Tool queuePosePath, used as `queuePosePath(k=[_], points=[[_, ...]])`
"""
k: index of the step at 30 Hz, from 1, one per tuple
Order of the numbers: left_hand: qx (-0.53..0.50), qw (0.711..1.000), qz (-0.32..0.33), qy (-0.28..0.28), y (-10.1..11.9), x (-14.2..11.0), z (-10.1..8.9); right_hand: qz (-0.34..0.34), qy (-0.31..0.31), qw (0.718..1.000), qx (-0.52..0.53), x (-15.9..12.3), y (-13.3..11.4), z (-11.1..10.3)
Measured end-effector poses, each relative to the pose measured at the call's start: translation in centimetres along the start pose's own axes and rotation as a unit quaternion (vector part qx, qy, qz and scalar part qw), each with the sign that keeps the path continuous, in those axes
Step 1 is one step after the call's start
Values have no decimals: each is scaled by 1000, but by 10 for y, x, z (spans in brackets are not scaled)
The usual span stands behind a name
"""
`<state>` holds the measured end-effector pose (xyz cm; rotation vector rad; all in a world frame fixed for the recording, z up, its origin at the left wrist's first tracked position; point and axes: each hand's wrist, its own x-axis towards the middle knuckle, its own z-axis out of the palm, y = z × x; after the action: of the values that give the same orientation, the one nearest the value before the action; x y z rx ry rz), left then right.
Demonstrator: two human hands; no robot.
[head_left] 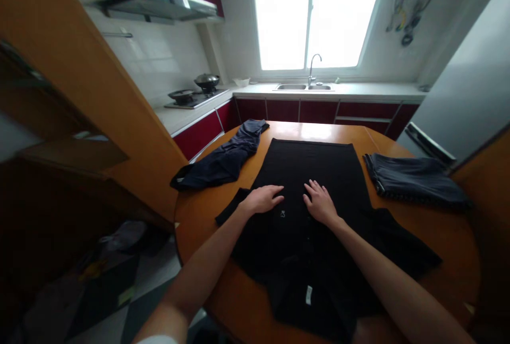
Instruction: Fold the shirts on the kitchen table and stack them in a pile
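A black short-sleeved shirt lies spread on the wooden table, its hem toward the window and its collar, with a white label, toward me. A small light logo shows on its chest. My left hand rests on the left half of the shirt, fingers stretched out and pointing right. On the right half, my right hand lies flat with its fingers spread. Neither hand grips the cloth.
Dark blue garments lie loosely at the table's left edge. Folded dark trousers or jeans sit on the right of the round wooden table. Beyond are a counter with a sink, a stove with pans, and a wooden partition at left.
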<state>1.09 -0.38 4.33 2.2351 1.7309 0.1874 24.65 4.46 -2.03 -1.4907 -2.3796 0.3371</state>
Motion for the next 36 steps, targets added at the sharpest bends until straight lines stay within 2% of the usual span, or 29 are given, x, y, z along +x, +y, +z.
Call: queuePosePath(k=[3,5,7,9,13,17,22,24,27,29,30,32,34,35,36], points=[[-35,990,-90,105,-21,-29,-31,-6,7,1000,-9,0,4,4],[1,972,-174,160,-38,-52,-39,-9,12,1000,-12,0,6,6],[44,952,-256,161,-55,-78,-36,-12,14,1000,-11,0,7,7],[56,943,-301,133,-70,-102,-25,-14,15,1000,-11,0,7,7],[36,935,-334,116,-84,-139,-6,-16,23,1000,-8,-1,7,8],[-35,925,-356,127,-85,-150,-1,-20,31,999,-8,-1,10,11],[-108,933,-331,89,-88,-142,-5,-22,37,999,-11,-1,12,13],[-137,934,-311,108,-84,-135,-13,-23,36,999,-13,-1,12,12],[-203,939,-227,161,-60,-122,-27,-25,35,999,-14,-1,12,12],[-244,943,-145,171,-36,-110,-34,-25,36,999,-14,0,12,13],[-264,947,-103,152,-24,-104,-37,-25,36,999,-15,0,13,13],[-307,949,-25,66,-6,-90,-39,-25,35,999,-15,1,14,14],[-329,944,27,-2,-3,-73,-39,-25,32,999,-12,1,14,14],[-326,945,38,-3,-7,-63,-38,-25,31,999,-9,1,15,14],[-312,949,37,19,-14,-53,-37,-25,30,999,-6,1,14,14]])
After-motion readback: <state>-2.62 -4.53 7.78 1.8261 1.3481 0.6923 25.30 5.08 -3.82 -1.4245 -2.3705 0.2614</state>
